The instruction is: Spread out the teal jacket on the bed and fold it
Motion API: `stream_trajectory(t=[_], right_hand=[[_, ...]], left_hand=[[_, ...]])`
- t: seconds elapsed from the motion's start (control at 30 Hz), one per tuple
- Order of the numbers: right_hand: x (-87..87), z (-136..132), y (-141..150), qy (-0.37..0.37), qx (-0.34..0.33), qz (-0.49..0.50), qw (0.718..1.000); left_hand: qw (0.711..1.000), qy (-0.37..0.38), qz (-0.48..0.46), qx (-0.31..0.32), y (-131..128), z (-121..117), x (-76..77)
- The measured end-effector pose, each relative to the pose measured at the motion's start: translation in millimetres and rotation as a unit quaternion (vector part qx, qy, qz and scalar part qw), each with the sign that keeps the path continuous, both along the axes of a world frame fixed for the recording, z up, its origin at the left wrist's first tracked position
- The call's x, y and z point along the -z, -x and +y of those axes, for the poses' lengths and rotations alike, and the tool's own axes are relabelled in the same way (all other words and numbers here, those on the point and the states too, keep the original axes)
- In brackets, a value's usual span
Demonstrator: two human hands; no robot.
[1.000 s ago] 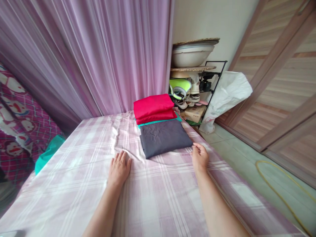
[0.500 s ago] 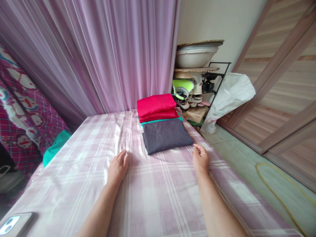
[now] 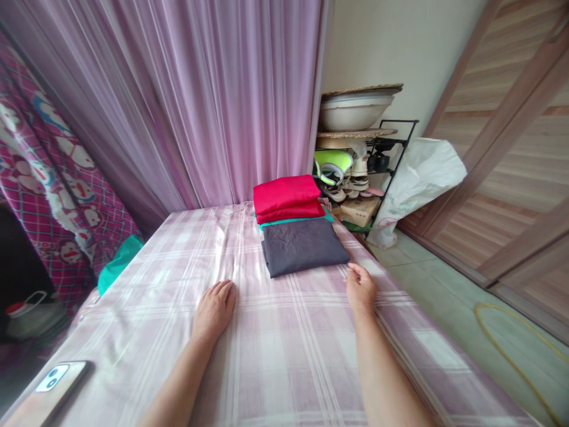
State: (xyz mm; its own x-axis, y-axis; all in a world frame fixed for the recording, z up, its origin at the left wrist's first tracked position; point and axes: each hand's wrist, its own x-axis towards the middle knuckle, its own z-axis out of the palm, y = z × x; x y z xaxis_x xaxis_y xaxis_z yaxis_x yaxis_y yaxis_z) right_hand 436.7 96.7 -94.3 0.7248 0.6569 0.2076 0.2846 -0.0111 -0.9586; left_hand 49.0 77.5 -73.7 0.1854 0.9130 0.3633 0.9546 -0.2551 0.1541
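Observation:
My left hand (image 3: pixel 216 308) lies palm down on the checked bed cover (image 3: pixel 275 332), its fingers stretched out and nothing in it. At the near right corner of a folded dark grey cloth (image 3: pixel 302 246) is my right hand (image 3: pixel 361 287). Its fingers are curled together, and whether anything is between them is hidden. Behind the dark cloth sits a folded red cloth (image 3: pixel 288 198). Between the two, a strip of green cloth (image 3: pixel 329 217) shows from underneath.
A phone (image 3: pixel 56 391) rests at the bed's near left. Green fabric (image 3: pixel 119 264) hangs at the left edge beside patterned cloth (image 3: pixel 75 190). Beyond the right edge stand a shoe rack (image 3: pixel 402 151), a white bag (image 3: pixel 418 178) and a wardrobe (image 3: pixel 498 178); a yellow hose (image 3: pixel 502 350) lies on the floor.
The view has turned slightly left, so the surroundings sit further right. My left hand has settled flatter on the cover. My right hand stays by the dark cloth's corner.

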Motion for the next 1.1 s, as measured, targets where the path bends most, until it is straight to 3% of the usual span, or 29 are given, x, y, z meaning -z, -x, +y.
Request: stream_trajectory(t=[0.4,0.53,0.67,0.9,1.0,1.1], right_hand=[[-1.0,10,-1,-0.008,0.013,0.027,1.000],[-1.9,10,0,-0.011,0.022,0.023,0.999],[-1.6,11,-1,-0.008,0.021,0.029,0.999],[0.9,14,-1,-0.005,0.016,0.029,0.999],[1.2,14,-1,-0.001,0.016,0.017,1.000],[1.9,14,-1,0.003,0.015,0.007,1.000]], left_hand=[[1.000,-0.008,-0.020,-0.001,1,4,1.7],[0.999,0.012,-0.030,-0.008,-3,12,-6.3],[0.999,0.046,-0.028,-0.006,-32,32,-21.1],[0.997,0.001,-0.005,0.077,-111,62,-28.4],[0.991,0.029,0.030,0.125,-124,70,-33.2],[0.986,0.060,0.059,0.144,-124,77,-48.2]])
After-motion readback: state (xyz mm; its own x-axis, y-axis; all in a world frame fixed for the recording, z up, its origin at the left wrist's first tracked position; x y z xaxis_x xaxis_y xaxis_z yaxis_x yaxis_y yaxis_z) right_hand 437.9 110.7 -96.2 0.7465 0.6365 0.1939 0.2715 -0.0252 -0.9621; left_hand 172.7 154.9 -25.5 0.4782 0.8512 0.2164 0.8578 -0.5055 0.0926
